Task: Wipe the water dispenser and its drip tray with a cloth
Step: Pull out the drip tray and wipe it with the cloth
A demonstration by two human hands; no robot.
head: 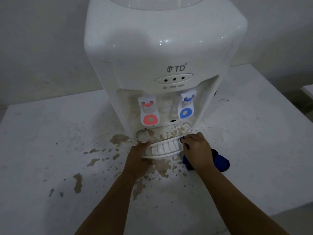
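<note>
Low in the frame, two bare forearms reach up from the bottom edge toward the centre. Just above them, the left hand point(140, 156) curls round the left end of the drip tray point(165, 148), fingers wrapped over its rim. At the tray's right end the right hand point(197, 150) grips both the rim and a blue cloth point(220, 161); most of the cloth bunches out below and to the right of that hand, and a small fold of it shows at the fingertips against the tray. The tray is white with a ribbed grille, tilted, and sits in front of the dispenser's base, between the two hands.

Around and below the tray, brown stains point(116, 139) spatter the white counter point(50, 133), thickest at centre and trailing toward the lower left. More brown blotches cover the ledge just behind the tray.

Higher up, at centre frame, the white dispenser point(162, 48) stands on the counter. Its recessed front holds a red tap point(149, 112) on the left and a blue tap point(186, 106) on the right, with brownish streaks between them. Above the taps are three small indicator holes and a "TD" logo. A clear bottle's base sits on top, at the upper edge. A pale wall point(42, 48) fills the upper left.
</note>
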